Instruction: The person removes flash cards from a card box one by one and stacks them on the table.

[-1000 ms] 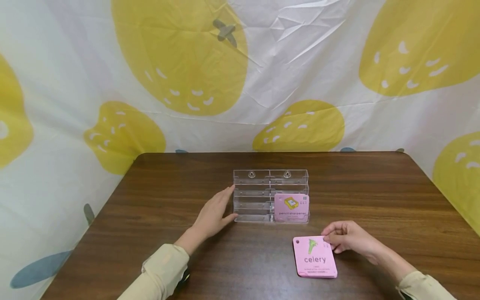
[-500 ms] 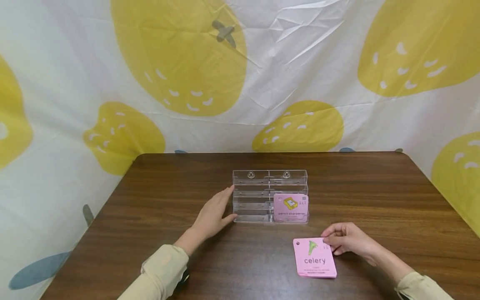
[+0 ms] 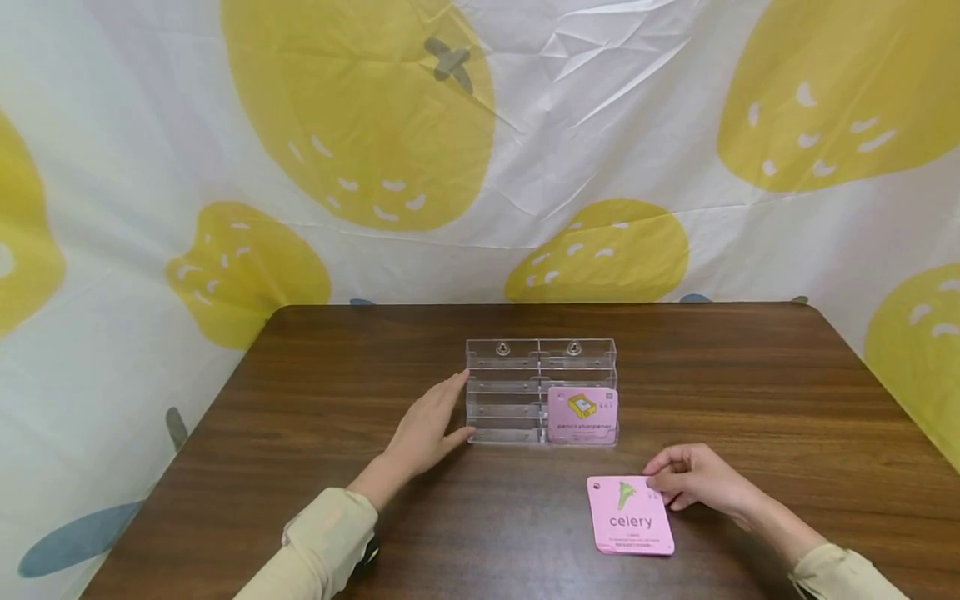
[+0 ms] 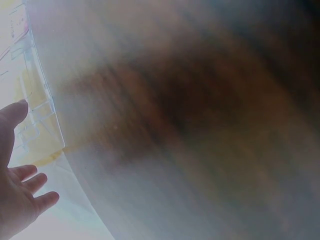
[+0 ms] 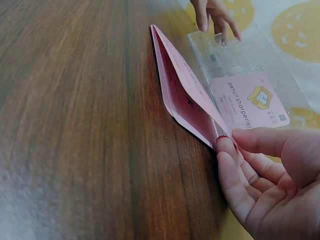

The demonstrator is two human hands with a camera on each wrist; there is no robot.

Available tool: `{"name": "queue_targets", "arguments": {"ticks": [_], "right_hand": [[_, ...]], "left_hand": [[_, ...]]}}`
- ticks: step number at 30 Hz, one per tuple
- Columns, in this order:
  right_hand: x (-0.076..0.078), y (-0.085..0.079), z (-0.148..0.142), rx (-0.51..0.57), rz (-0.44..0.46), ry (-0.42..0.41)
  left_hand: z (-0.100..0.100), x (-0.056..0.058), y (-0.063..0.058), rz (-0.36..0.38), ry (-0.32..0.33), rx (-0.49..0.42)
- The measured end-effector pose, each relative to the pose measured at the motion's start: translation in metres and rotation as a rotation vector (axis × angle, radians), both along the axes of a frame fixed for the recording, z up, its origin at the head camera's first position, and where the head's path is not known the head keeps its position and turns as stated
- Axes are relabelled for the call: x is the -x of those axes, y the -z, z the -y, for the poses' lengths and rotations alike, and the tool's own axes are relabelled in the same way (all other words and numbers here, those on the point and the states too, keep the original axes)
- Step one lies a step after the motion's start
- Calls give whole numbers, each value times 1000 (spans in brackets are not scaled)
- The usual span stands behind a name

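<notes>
A clear plastic card rack (image 3: 502, 411) with two columns of stepped pockets stands mid-table. My left hand (image 3: 426, 427) rests at its left side, fingers extended and thumb at the lower corner; the left wrist view catches this hand (image 4: 22, 192) beside the rack. In the rack's lower right pocket is a pink "pencil sharpener" card (image 3: 582, 421). Nearer me lies a pink "celery" card (image 3: 631, 533) with a punched hole. My right hand (image 3: 701, 483) pinches its upper right corner. Seen from the right wrist, this card (image 5: 187, 85) is lifted at an angle off pink card stock (image 5: 190, 129) beneath.
The brown wood-grain table (image 3: 750, 375) has rounded far corners. A white cloth (image 3: 420, 271) with large yellow fruit prints hangs behind and along both sides. Several of the rack's pockets hold no card.
The celery card has tilted slightly at the right fingers, its top edge now a little lower in the head view. Both hands and the rack keep practically the same places.
</notes>
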State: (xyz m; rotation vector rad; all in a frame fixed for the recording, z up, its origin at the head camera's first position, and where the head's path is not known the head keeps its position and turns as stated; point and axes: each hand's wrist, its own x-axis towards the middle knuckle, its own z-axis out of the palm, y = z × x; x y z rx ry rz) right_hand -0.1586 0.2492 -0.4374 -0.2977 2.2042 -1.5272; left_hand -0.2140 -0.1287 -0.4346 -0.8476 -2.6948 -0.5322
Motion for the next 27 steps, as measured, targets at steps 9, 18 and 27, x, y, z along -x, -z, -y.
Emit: {"name": "queue_targets", "arguments": {"ticks": [9,18,27], "right_hand": [[1,-10,-2,-54,-34,16],[9,-27,-7,-79,-79,30],[20,-43,2,-84,-158,20]], "left_hand": [[0,0,1,-5,0,3],[0,-1,1,8,-3,2],[0,-1,-1,8,-7,8]]}}
